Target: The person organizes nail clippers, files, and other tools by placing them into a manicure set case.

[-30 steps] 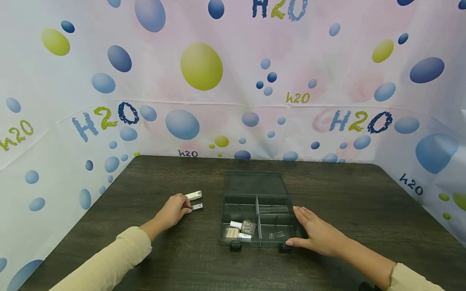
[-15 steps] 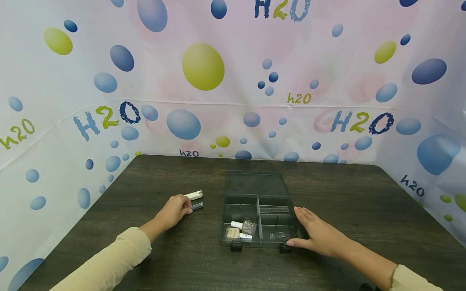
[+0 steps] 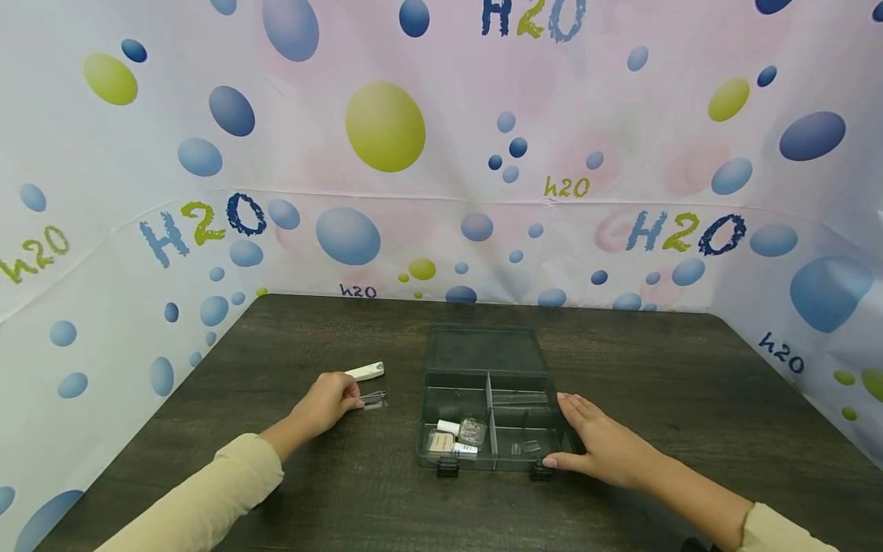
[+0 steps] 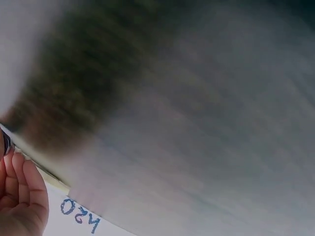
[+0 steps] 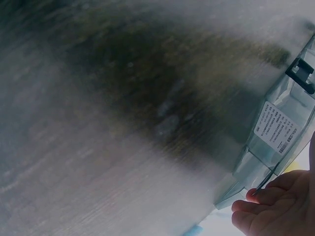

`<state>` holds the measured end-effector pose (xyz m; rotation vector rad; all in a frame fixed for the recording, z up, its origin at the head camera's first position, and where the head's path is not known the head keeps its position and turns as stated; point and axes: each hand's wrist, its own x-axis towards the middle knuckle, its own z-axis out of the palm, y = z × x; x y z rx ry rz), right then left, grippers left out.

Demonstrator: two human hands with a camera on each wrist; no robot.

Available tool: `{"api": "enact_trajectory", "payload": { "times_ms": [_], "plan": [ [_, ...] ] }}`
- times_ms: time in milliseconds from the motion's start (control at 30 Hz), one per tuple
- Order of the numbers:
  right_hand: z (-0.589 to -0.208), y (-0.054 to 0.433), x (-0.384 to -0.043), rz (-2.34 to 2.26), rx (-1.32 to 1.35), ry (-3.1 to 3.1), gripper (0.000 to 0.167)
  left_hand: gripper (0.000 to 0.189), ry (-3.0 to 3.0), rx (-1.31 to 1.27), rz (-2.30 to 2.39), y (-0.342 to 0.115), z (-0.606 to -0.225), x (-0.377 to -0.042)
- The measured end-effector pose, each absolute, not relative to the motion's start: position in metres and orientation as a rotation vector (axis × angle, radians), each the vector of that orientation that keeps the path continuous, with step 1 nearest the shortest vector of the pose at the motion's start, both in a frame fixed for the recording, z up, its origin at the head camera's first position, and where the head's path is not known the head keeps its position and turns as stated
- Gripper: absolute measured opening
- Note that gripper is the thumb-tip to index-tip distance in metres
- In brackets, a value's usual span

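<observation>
In the head view my left hand [image 3: 324, 402] pinches a small silver nail clipper [image 3: 373, 397] between thumb and fingers, low over the table. Just behind it lies a white nail clipper [image 3: 366, 372]. My right hand [image 3: 607, 445] lies with straight fingers along the right side of a dark see-through divided box [image 3: 493, 464]; its thumb touches the front right corner near a latch [image 3: 540, 469]. The box's lid [image 3: 486, 349] is folded back on the table. In the right wrist view, fingertips [image 5: 251, 205] meet the box wall [image 5: 258, 147], which bears a printed label.
The front left compartment holds two small bottles with white caps, one with a beige body [image 3: 441, 441], one clear [image 3: 472, 431]. Small clear pieces [image 3: 530, 446] lie in the front right one. A printed curtain [image 3: 386, 230] stands behind the dark wooden table [image 3: 331, 475].
The silver nail clipper has turned in my left fingers, and its side now shows, with the levers apart. My right hand and the box stay put.
</observation>
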<state>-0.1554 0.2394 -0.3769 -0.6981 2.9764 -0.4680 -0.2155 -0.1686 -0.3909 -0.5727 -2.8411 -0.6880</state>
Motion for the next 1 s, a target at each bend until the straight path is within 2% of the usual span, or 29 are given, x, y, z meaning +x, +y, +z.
{"api": "enact_trajectory", "payload": {
  "times_ms": [400, 1000],
  "plan": [
    [-0.378, 0.239, -0.156, -0.482, -0.696, 2.969, 0.101, 0.014, -2.724, -0.595, -0.734, -0.165, -0.386, -0.211],
    [-0.377, 0.239, -0.155, -0.482, -0.712, 2.975, 0.100, 0.008, -2.601, -0.610, -0.887, -0.136, -0.377, -0.207]
  ]
}}
